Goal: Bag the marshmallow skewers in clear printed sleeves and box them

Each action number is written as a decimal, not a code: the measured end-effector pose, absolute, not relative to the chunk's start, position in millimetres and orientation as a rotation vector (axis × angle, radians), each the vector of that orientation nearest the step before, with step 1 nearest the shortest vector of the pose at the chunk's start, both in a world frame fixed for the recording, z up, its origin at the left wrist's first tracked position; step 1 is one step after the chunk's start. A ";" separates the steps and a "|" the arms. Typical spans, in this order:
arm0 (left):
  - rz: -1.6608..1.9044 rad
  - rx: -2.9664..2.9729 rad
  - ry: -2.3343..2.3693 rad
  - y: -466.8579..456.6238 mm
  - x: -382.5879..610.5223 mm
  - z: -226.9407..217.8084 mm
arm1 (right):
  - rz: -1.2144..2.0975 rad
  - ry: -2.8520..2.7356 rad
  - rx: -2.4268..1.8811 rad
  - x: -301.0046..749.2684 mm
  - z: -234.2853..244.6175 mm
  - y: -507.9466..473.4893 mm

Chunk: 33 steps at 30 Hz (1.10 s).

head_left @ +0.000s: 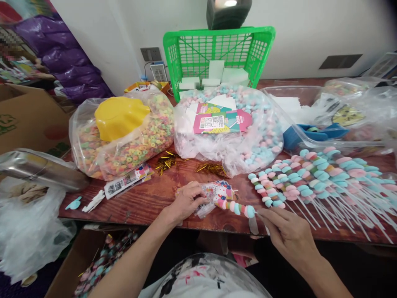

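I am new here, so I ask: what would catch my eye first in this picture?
First, the pile of pastel candy skewers fanned out at the right, and the bright green basket at the back. In front, the left hand holds a printed bag while the right hand pinches a single skewer against it.

No legible text, even on the pink card (217,122)
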State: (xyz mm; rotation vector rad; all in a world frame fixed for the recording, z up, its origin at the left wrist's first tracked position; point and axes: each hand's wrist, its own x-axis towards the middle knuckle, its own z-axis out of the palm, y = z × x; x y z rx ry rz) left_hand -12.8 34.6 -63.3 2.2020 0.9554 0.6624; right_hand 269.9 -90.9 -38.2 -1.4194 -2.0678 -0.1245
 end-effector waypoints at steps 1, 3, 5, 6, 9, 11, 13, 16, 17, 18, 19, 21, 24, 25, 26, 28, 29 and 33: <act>0.658 2.225 0.916 35.7 -13.4 -63.3 | -0.125 -2.094 -1.388 270.1 -36.3 -86.2; 0.659 2.267 0.836 37.7 -14.8 -63.7 | -0.133 -2.155 -1.313 269.3 -31.5 -75.5; 0.674 2.308 0.761 39.0 -16.0 -64.6 | -0.186 -2.226 -1.235 266.5 -27.1 -65.4; 0.682 2.327 0.728 39.1 -16.5 -64.8 | -0.227 -2.259 -1.197 264.4 -25.4 -61.4; 0.726 2.384 0.693 37.5 -17.7 -62.9 | -0.311 -2.303 -1.126 258.2 -24.0 -54.9; 0.788 2.452 0.763 36.0 -17.8 -58.1 | -0.283 -2.282 -1.104 255.9 -25.1 -54.6; 0.822 2.568 0.826 35.1 -17.0 -51.5 | -0.217 -2.234 -1.096 255.3 -26.5 -55.9; 0.690 2.713 0.739 34.6 -12.8 -43.4 | -0.145 -2.158 -1.098 255.1 -27.3 -57.4; 0.621 2.721 0.705 33.9 -10.6 -41.8 | -0.143 -2.145 -1.097 254.4 -27.0 -57.6; 0.559 2.710 0.695 32.8 -8.2 -40.7 | -0.155 -2.140 -1.093 253.2 -26.4 -57.7; 0.512 2.689 0.714 31.2 -5.7 -39.7 | -0.181 -2.142 -1.087 251.5 -25.4 -57.8; 0.462 2.630 0.805 26.3 -0.5 -36.9 | -0.265 -2.143 -1.065 247.3 -22.1 -58.5; 0.415 2.507 0.880 17.9 6.8 -29.6 | -0.385 -2.165 -1.037 241.1 -15.3 -61.2; 0.403 2.457 0.880 15.5 9.0 -26.9 | -0.406 -2.184 -1.029 239.6 -13.1 -62.2; 0.393 2.403 0.879 13.4 11.1 -24.6 | -0.419 -2.204 -1.017 238.4 -11.2 -62.9; 0.394 2.298 0.876 10.0 14.8 -21.2 | -0.434 -2.241 -0.993 237.5 -8.2 -62.9; 0.400 2.254 0.868 8.6 16.5 -20.1 | -0.439 -2.253 -0.980 237.7 -6.8 -61.9; 0.334 2.180 0.830 3.0 22.9 -16.5 | -0.435 -2.347 -0.905 243.0 2.2 -51.3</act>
